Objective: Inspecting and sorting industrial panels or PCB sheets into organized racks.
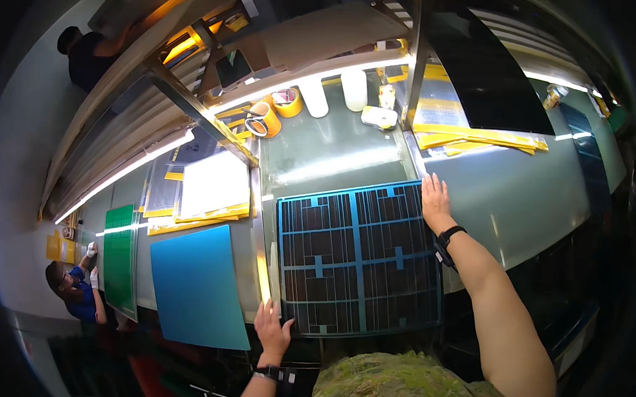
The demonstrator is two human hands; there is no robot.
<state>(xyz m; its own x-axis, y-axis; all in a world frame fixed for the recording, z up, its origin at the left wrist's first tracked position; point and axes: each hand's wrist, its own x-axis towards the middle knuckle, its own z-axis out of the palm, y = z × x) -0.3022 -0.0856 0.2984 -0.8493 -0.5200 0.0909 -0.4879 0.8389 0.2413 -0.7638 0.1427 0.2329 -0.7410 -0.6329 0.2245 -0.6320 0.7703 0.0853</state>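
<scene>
A large dark panel (392, 292) with a blue line pattern lies on the bench in front of me. Its pattern forms several blocks split by a blue cross. My right hand (436, 198) touches the panel's far right corner, fingers stretched out along the edge. At the near left corner, my left hand (272, 333) has its fingers and thumb spread. Whether the left thumb presses on the panel's edge is hard to tell. Both wrists wear dark bands. Neither hand is closed round anything.
A plain blue sheet (199, 285) and a green panel (119, 257) lie to the left. Tape rolls (263, 119) and a white cylinder (354, 90) stand at the back. A metal post (418, 57) rises behind the bench. A co-worker (80, 287) works at far left.
</scene>
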